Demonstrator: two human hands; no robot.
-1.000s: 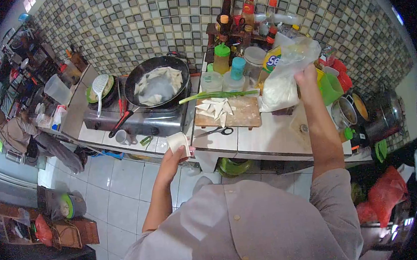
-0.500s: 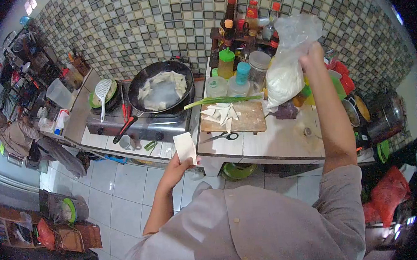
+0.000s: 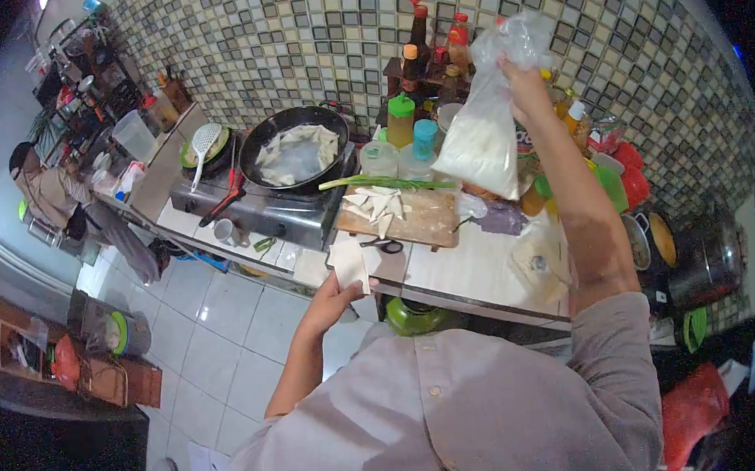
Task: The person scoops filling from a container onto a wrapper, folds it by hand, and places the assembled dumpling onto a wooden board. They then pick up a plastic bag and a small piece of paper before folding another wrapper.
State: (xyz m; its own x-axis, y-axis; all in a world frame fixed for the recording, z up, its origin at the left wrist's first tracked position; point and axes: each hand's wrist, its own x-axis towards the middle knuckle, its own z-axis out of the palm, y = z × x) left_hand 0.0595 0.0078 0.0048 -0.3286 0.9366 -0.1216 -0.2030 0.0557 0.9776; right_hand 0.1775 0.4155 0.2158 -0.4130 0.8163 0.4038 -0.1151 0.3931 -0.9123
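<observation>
My left hand [image 3: 330, 307] is closed on pale, flat rectangular dough sheets [image 3: 349, 266], held in front of the counter edge. My right hand [image 3: 525, 92] is raised and grips the gathered neck of a clear plastic bag of white powder [image 3: 481, 145]. The bag hangs before the jars and bottles. Below it and to the left lies a wooden cutting board [image 3: 427, 221] with cut pieces of dough [image 3: 377, 205] and a long green stalk [image 3: 383, 183] along its back edge. Scissors [image 3: 387, 246] lie by the board, their blades partly hidden by the dough sheets.
A wok [image 3: 334, 120] with folded dough pieces around its inside sits on the stove [image 3: 280, 218]. Left of it are a white slotted ladle [image 3: 205, 142] and a white cup [image 3: 227, 232]. Sauce bottles [image 3: 418, 31] stand at the wall. Another person [image 3: 50, 184] is at far left.
The view has turned slightly. My right hand has moved left with the bag. My left hand, still holding the dough sheets, has shifted right along the counter edge, now over the scissors' blades.
</observation>
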